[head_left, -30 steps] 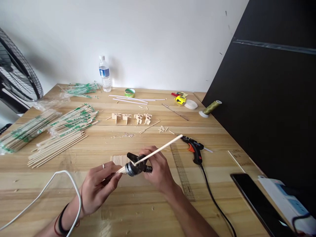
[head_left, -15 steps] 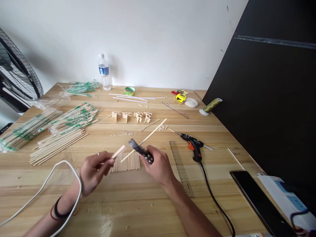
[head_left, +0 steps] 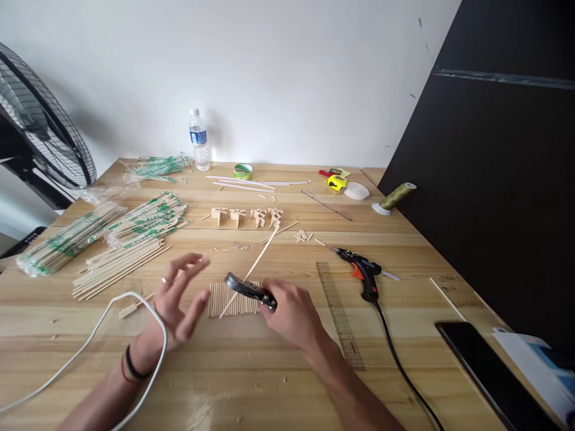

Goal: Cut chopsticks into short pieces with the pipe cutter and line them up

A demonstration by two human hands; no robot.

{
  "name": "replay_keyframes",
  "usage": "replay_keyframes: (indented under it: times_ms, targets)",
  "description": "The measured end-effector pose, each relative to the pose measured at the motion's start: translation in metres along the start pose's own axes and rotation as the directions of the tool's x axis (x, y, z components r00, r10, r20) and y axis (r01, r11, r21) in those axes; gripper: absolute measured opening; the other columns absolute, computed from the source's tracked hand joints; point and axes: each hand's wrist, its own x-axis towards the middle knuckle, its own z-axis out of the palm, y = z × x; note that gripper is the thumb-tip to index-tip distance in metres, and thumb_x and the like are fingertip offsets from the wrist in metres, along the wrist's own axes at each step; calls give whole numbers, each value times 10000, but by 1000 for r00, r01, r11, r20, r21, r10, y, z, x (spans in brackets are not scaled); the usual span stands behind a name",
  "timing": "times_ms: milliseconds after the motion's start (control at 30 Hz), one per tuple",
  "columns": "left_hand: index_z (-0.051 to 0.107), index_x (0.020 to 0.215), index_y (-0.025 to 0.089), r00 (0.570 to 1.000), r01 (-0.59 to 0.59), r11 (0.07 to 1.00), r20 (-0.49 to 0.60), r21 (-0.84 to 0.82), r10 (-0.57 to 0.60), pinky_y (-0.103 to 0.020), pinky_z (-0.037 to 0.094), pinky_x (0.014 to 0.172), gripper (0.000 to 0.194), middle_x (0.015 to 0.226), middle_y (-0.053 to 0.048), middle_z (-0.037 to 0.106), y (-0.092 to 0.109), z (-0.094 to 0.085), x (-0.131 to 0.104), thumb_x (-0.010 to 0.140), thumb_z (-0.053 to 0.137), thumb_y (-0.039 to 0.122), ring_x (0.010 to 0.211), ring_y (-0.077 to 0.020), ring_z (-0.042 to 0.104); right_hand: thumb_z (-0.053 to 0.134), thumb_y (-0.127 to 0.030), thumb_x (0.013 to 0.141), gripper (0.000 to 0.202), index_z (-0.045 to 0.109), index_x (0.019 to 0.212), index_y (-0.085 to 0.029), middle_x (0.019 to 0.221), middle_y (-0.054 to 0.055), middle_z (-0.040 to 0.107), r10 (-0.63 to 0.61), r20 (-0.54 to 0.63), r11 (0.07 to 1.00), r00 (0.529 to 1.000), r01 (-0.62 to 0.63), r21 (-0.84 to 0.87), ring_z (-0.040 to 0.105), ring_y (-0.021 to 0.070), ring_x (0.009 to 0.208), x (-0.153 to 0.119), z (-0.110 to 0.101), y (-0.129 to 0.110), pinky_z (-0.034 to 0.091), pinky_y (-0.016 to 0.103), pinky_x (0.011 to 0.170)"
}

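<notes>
My left hand holds nothing; its fingers are spread above the table, left of the row of short sticks. My right hand is closed round black pliers, their head pointing left. A long thin wooden stick slants across at the pliers; whether the jaws or fingers hold it I cannot tell. Below lies a row of short cut sticks, side by side and partly covered by the pliers. A short pale wooden piece rests on the table behind my left wrist.
Bundles of sticks lie left, near a white cable. Several small stick assemblies stand farther back, before a bottle. At right are a ruler, glue gun, phone and thread spool.
My left hand has let go of the short wooden piece, which now lies on the table at left, and its fingers have opened. The long stick at the pliers has turned steeper.
</notes>
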Motion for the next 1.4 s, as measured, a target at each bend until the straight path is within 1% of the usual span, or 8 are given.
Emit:
replay_keyframes:
  times_ms: [100,200,267,400,567,733,1167,1400]
  targets:
    - [505,1502,191,973,-226,973,44,-48,228,-546,456,1056,590,1463,-182,546,32,4,-3,923,568,287,1331,-385,532,693,-179,864,111,701,960,-233,956,50,789,-27,69,999,997,29,-29,731,245,871,-3,3,-10,424,296,704]
    - [549,1463,174,944,-302,953,129,-32,304,-538,426,1040,602,1407,-174,632,42,10,-5,877,588,303,1302,-392,556,675,-181,877,179,712,1043,-237,988,50,792,-71,105,997,992,73,-12,738,243,891,-8,11,-17,433,296,716]
    - [564,1434,158,941,-304,952,150,-18,303,-523,429,1023,583,1331,-169,684,43,13,-6,865,599,276,1227,-366,600,673,-172,872,221,712,1080,-234,990,48,792,-89,114,996,990,88,7,740,244,888,-11,15,-19,436,298,718]
    - [568,1383,148,952,-283,959,122,-10,282,-502,468,993,515,1205,-153,726,45,13,-5,870,592,186,1103,-312,652,675,-148,859,274,715,1117,-231,960,53,786,-125,112,992,986,122,35,743,253,873,-13,19,-21,435,307,706]
    - [571,1355,125,944,-304,952,118,-44,307,-479,518,985,488,1115,-145,725,46,14,-5,868,580,150,1057,-294,671,691,-163,875,174,717,1034,-230,917,50,785,-133,106,990,985,128,52,740,249,834,-13,19,-21,417,299,668]
    - [584,1339,93,940,-323,944,95,-64,328,-494,533,979,482,1102,-157,719,46,13,-7,858,581,127,1060,-301,662,700,-156,866,111,692,956,-220,890,42,779,-157,78,987,985,153,56,733,229,802,-13,24,-20,401,282,647]
    - [553,1414,110,949,-298,947,66,-122,307,-495,536,967,575,1104,-150,720,49,9,-8,840,572,82,1059,-297,659,688,-158,864,92,664,927,-221,868,22,789,-193,26,977,981,190,99,735,206,788,-14,31,-19,397,261,644]
    - [537,1441,119,950,-295,946,62,-132,305,-507,544,961,603,1128,-149,723,49,7,-11,840,583,91,1080,-306,659,668,-183,849,46,663,879,-218,796,20,782,-223,-65,974,973,224,9,718,200,694,-14,30,-16,312,277,586]
